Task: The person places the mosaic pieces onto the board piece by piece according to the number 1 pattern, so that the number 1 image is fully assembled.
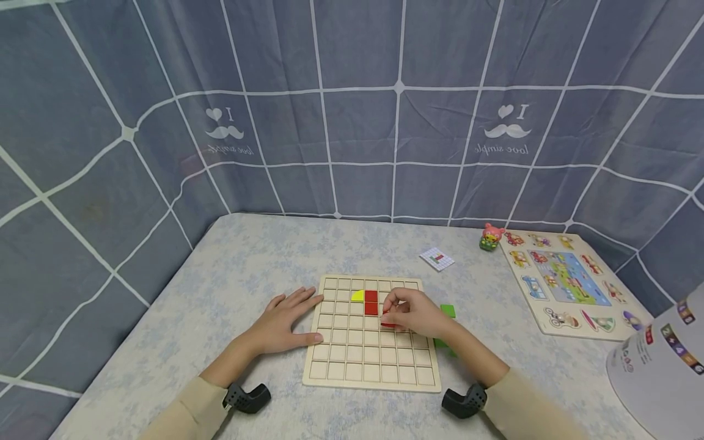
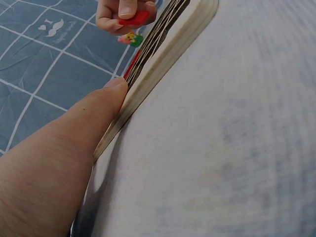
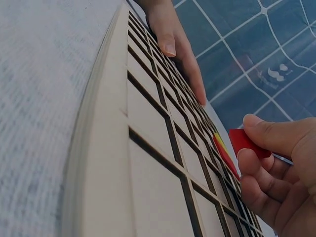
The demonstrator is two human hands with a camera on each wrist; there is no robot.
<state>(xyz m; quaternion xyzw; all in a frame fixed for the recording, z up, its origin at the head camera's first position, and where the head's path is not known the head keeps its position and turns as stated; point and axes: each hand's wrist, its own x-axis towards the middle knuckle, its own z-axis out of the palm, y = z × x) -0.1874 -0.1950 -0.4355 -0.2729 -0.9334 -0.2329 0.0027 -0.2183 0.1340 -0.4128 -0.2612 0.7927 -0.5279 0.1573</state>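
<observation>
A wooden grid board point(image 1: 356, 370) lies on the table. Two red square tiles point(image 1: 371, 302) sit one below the other in its cells, with a yellow tile point(image 1: 359, 296) with a slanted edge to their left. Between thumb and fingers, my right hand point(image 1: 415, 311) pinches another red tile point(image 3: 247, 143) just above the board. My left hand point(image 1: 286, 324) lies spread at the board's left edge, its thumb and fingertips touching the rim. Green tiles point(image 1: 448, 310) lie right of the board, partly hidden by my right forearm.
Behind the board lies a small pattern card point(image 1: 437, 259) with a coloured grid. A pink and green figurine point(image 1: 491, 237) stands beside a wooden picture puzzle point(image 1: 572, 284) at the right. A white tub point(image 1: 660, 366) occupies the near right corner. A grey checked curtain point(image 1: 357, 122) hangs behind the table.
</observation>
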